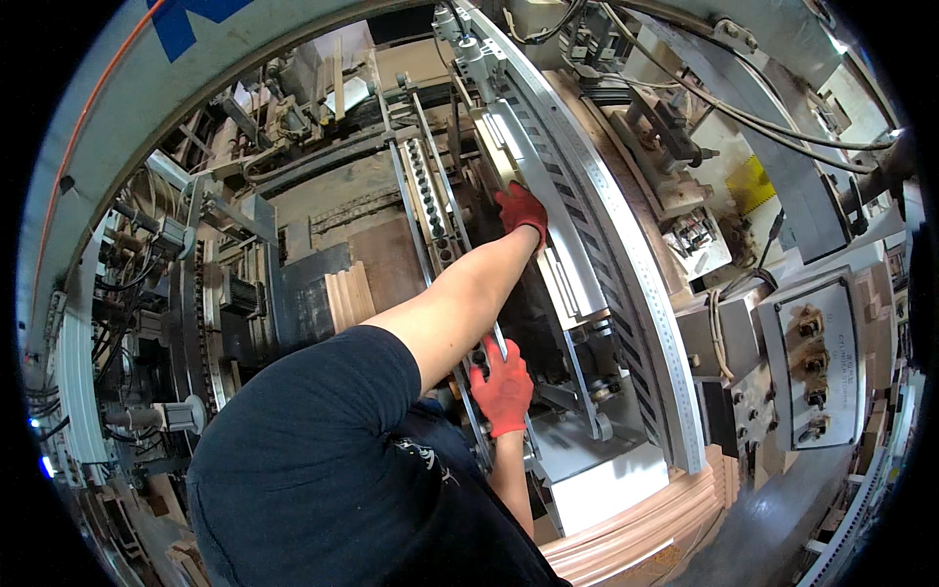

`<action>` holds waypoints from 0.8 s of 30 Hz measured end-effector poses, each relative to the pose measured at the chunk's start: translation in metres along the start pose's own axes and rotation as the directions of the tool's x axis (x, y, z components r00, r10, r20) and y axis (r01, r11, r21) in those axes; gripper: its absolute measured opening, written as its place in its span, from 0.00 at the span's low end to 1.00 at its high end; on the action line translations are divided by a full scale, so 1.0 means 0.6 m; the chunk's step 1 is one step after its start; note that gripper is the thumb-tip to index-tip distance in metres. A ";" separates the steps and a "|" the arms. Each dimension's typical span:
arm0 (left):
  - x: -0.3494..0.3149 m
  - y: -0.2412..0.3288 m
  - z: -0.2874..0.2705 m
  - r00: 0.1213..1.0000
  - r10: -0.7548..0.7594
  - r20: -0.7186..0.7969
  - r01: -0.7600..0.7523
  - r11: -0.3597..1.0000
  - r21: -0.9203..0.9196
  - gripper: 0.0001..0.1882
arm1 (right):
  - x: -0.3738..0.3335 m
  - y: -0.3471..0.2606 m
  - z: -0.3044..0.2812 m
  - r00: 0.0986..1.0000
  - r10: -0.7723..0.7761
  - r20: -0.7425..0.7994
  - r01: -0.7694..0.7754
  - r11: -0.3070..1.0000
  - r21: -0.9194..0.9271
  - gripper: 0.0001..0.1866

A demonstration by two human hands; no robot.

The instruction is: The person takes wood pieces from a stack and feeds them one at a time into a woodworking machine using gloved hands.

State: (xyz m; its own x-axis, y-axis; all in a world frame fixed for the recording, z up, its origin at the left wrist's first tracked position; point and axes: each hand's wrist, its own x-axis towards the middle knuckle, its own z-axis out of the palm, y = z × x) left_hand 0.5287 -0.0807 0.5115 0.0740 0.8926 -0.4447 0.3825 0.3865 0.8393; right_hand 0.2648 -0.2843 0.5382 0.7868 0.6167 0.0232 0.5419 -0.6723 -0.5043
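Observation:
My left arm, in a black short sleeve, stretches across the machine bed. Its hand, my left hand [523, 215] in a dark red glove, rests with bent fingers against the long pale metal guide [572, 279]; what lies under the fingertips is hidden. Nearer to me is my right hand [504, 389] in a brighter red glove. Its fingers are closed over a narrow metal rail [497, 339], whose edge shows between them. Left of the hands runs a track with a row of black rollers [424, 186].
A striped rail and silver beam [626, 235] curve along the right. Stacked wooden mouldings [636, 533] lie at the lower right, and a short wood piece [349, 296] lies on the bed. A control box [814, 357] stands at the right; cables [743, 117] hang above.

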 end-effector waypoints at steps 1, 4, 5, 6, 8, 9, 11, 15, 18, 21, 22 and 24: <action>-0.002 0.002 -0.002 1.000 0.012 -0.008 -0.012 1.000 -0.017 0.31 | 0.000 0.003 -0.004 1.000 -0.014 0.026 0.014 1.000 0.015 0.28; -0.002 0.005 -0.006 0.999 0.027 -0.027 -0.029 0.997 -0.070 0.33 | 0.000 0.009 -0.001 0.998 -0.032 0.059 0.031 0.999 0.012 0.27; -0.006 0.009 -0.007 1.000 0.027 -0.008 -0.028 0.996 -0.085 0.33 | 0.002 0.011 -0.003 0.998 -0.028 0.060 0.028 1.000 0.000 0.27; -0.011 0.012 -0.009 1.000 0.028 0.012 -0.027 0.995 -0.099 0.33 | 0.003 0.012 -0.003 0.997 -0.016 0.079 0.015 1.000 0.007 0.27; -0.008 0.011 -0.008 0.999 0.045 0.001 -0.044 0.995 -0.088 0.33 | 0.001 0.014 0.002 0.997 -0.031 0.064 0.030 1.000 0.007 0.27; 0.002 0.007 -0.006 0.998 0.061 -0.030 -0.063 0.996 -0.064 0.33 | -0.001 0.015 0.003 0.998 -0.040 0.058 0.040 0.999 0.005 0.27; 0.003 0.005 -0.002 0.996 0.069 -0.050 -0.071 0.997 -0.029 0.33 | -0.002 0.017 0.004 0.998 -0.052 0.038 0.052 0.998 0.020 0.26; 0.006 -0.001 -0.006 0.996 0.074 -0.053 -0.075 0.997 -0.024 0.33 | -0.005 0.015 0.003 0.998 -0.051 0.039 0.050 0.998 0.036 0.26; -0.010 0.011 -0.008 1.000 0.018 -0.003 -0.018 1.000 -0.022 0.34 | -0.003 0.017 0.002 0.999 -0.039 0.018 0.038 0.998 0.040 0.25; -0.001 0.003 -0.002 0.999 0.039 -0.013 -0.040 0.993 -0.107 0.33 | -0.002 0.014 0.002 0.999 -0.047 0.014 0.046 0.999 0.024 0.25; 0.010 0.003 -0.001 1.000 0.017 0.008 -0.016 0.996 -0.093 0.34 | 0.000 0.012 0.000 0.998 -0.054 0.021 0.054 0.998 0.022 0.25; 0.010 0.004 0.002 1.000 0.017 -0.005 -0.017 0.994 -0.111 0.34 | -0.001 0.013 -0.001 0.998 -0.060 0.012 0.060 0.998 0.011 0.25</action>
State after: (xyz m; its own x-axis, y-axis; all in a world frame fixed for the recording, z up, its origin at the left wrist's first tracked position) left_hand 0.5309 -0.0748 0.5108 0.0755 0.9001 -0.4290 0.2764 0.3945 0.8763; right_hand 0.2688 -0.2902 0.5347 0.7492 0.6610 0.0427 0.5848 -0.6299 -0.5111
